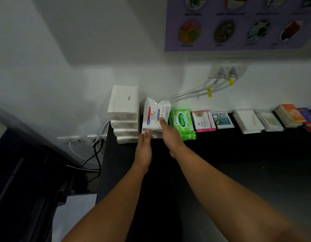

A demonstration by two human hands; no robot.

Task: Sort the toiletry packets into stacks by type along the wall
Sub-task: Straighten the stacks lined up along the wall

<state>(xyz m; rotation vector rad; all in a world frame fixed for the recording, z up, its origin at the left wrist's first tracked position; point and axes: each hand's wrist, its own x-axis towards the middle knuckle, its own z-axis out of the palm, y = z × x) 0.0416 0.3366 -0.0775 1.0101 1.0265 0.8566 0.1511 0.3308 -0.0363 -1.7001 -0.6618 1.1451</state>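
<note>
Clamps a two-handed grip on the Dove packet [154, 117]: left hand [144, 149] pinching its near-left corner, right hand [170, 137] with thumb on its face. Holds it tilted, long axis toward the wall [81, 75], just above the white packets [157, 135] between tissue stack [124, 109] and Sanicare stack [181, 123]. Probably needs only lowering flat.

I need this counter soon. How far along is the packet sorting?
Done: stacks along the wall, white packs, Sanicare wipes, pink Dove sachets, Cream Silk sachets, more rightward. In hand: left hand and right hand hold a white Dove packet beside the wipes. Left: setting it down.
</note>
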